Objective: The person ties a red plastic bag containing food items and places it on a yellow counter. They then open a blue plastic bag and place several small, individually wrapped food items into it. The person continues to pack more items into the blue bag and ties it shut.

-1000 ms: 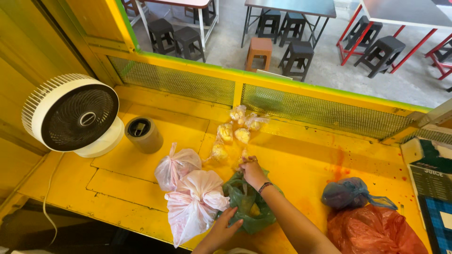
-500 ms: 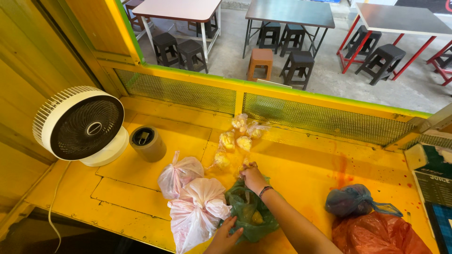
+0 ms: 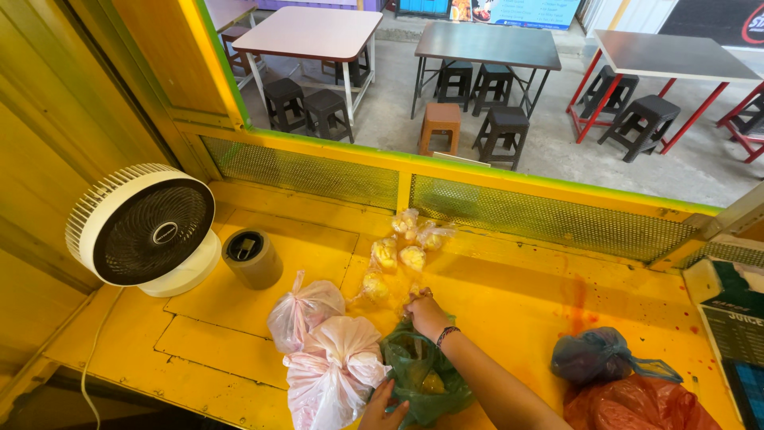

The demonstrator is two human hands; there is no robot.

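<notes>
Head view: the right hand (image 3: 426, 312) sits at the mouth of the green bag (image 3: 422, 378), fingers pinched on its top edge, near the middle of the front edge of the yellow tabletop (image 3: 509, 302). The left hand (image 3: 383, 408) is low at the front edge, fingers curled against the green bag's near side, just beside the pink bags (image 3: 330, 362); whether it truly clamps the plastic I cannot tell, it is half cut off.

Risks from here, as I judge them: the green bag looks thin and slack, with something yellow inside, so a one-sided pull could let the mouth sag and spill it over the front edge. The small clear packets (image 3: 398, 255) lie loose just beyond the right knuckles, and a careless sweep could scatter them. The pink bags crowd the left wrist and could get nudged off. The fan (image 3: 143, 227) and the grey cup (image 3: 251, 256) stand well clear toward the left edge.
</notes>
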